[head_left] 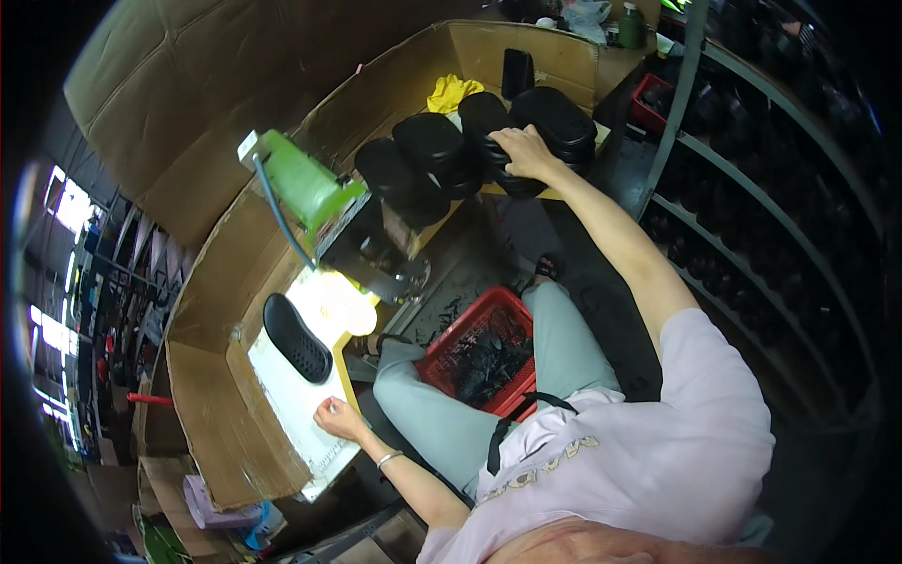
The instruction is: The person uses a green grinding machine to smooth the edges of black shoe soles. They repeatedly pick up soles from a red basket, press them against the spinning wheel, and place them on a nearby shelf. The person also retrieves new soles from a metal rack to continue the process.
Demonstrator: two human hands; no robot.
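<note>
Over the stacks of black shoe soles at the far side, my right hand [526,152] curls its fingers onto the edge of a black sole [484,115]. More soles stand piled beside it, in a right-hand stack [556,120] and a left-hand stack [434,146]. My left hand [340,418] is closed at the near edge of a white board [282,395]; whatever its fingers may hold cannot be made out. Just beyond that hand, a single black sole [297,338] with a dotted heel end lies on the board, apart from the fingers.
A green machine [305,183] with a lit lamp stands between the board and the stacks. Between my knees sits a red basket [437,362] of black scraps. Cardboard walls [221,320] ring the bench. A yellow cloth [454,94] lies behind the stacks; metal shelving [742,169] rises at right.
</note>
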